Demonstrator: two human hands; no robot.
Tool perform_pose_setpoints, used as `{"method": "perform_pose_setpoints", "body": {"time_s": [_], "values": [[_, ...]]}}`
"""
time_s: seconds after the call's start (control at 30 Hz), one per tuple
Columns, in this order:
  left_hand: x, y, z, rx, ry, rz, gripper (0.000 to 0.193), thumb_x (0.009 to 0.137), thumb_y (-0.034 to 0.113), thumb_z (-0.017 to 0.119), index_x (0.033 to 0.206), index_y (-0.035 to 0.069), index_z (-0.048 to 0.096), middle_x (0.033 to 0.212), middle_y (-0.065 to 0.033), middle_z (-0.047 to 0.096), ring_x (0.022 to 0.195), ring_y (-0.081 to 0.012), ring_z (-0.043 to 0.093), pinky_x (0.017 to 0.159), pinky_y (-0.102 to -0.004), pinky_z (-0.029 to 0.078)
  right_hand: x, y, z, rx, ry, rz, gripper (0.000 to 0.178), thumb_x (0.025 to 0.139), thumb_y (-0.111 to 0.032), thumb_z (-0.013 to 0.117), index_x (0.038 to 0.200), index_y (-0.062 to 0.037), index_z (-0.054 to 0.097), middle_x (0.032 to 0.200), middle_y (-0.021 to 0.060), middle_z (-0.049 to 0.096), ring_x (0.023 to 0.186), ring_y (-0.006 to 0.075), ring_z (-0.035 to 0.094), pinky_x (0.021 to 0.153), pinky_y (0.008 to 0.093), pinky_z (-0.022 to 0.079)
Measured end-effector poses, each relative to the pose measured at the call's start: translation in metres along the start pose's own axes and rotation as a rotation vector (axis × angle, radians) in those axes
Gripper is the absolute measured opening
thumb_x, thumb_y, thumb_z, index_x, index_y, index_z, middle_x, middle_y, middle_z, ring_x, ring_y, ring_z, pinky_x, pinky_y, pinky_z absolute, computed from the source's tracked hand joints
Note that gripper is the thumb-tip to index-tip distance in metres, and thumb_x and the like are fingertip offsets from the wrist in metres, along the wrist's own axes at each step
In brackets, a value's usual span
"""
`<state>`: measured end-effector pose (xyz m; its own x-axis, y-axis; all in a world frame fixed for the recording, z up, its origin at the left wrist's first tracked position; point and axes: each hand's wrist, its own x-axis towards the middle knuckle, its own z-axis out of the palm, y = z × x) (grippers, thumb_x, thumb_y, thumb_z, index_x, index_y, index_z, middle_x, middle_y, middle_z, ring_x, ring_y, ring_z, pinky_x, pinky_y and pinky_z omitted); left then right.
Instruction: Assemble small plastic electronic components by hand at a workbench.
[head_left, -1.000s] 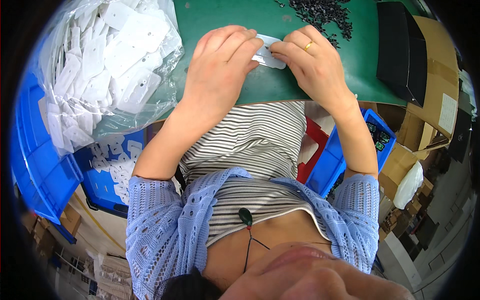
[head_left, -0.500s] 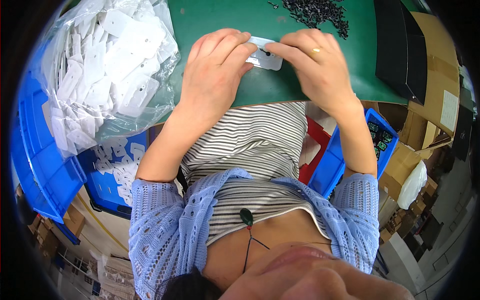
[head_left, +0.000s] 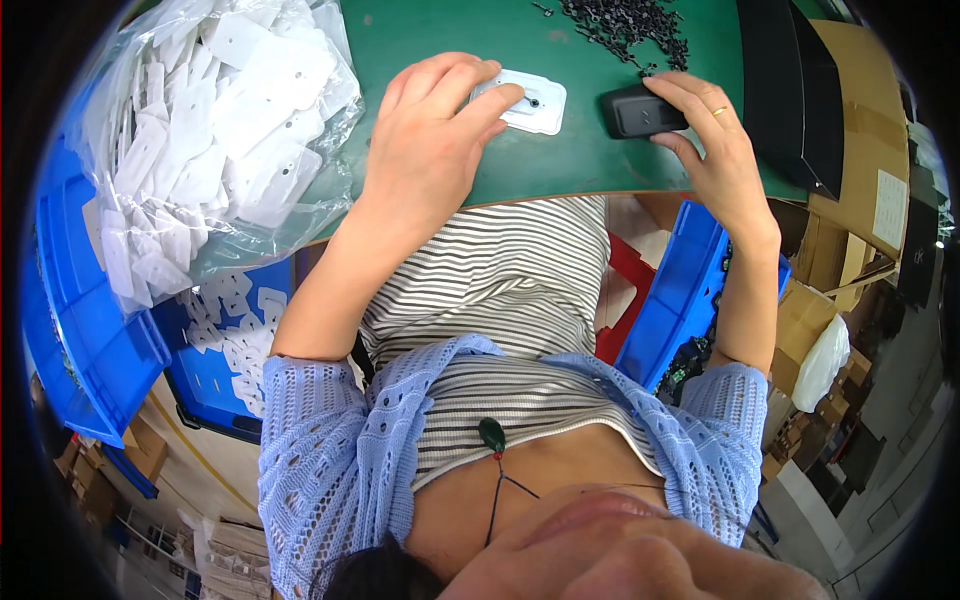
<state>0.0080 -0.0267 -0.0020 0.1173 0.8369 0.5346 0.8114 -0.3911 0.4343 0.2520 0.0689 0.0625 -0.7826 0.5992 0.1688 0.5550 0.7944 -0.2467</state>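
Note:
My left hand (head_left: 430,150) rests on the green table (head_left: 560,165), its fingertips pressing a flat white plastic plate (head_left: 530,103) with a small dark hole in its middle. My right hand (head_left: 715,140) grips a small black rounded block (head_left: 640,110) that sits on the table just right of the white plate. A pile of small black parts (head_left: 625,22) lies on the table beyond both hands.
A clear plastic bag full of white plates (head_left: 215,140) lies at the left over a blue bin (head_left: 90,330). Another blue bin (head_left: 215,370) with white plates stands lower left. A blue bin (head_left: 680,300), cardboard boxes (head_left: 865,150) and black trays (head_left: 790,80) are at the right.
My right hand has let go of the white plate and moved right to the black block. The left hand now holds the plate down on the table alone.

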Motion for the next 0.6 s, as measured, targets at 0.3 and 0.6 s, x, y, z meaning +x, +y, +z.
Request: {"method": "perform_pose_setpoints", "body": {"time_s": [0.3,0.6], "values": [[0.001,0.008,-0.003,-0.126,0.012,-0.160,0.035,0.076,0.000,0.058,0.111,0.005,0.056,0.109,-0.0105,0.058,0.105,-0.0282,0.052,0.089,-0.0364,0.040,0.005,-0.039,0.023,0.270,0.194,0.026,0.041,0.075,-0.010,0.068,0.113,-0.0049,0.055,0.104,0.0122,0.058,0.097,0.0288,0.055,0.081,0.0349,0.046],[0.000,-0.006,-0.008,-0.320,0.110,-0.183,0.036,0.078,-0.008,0.045,0.108,0.006,0.059,0.112,-0.0098,0.060,0.105,-0.0271,0.055,0.092,-0.0364,0.042,0.034,-0.055,0.048,0.159,0.234,-0.092,0.040,0.072,-0.012,0.068,0.110,-0.0075,0.057,0.098,0.0070,0.058,0.091,0.0242,0.056,0.075,0.0331,0.049]]}}
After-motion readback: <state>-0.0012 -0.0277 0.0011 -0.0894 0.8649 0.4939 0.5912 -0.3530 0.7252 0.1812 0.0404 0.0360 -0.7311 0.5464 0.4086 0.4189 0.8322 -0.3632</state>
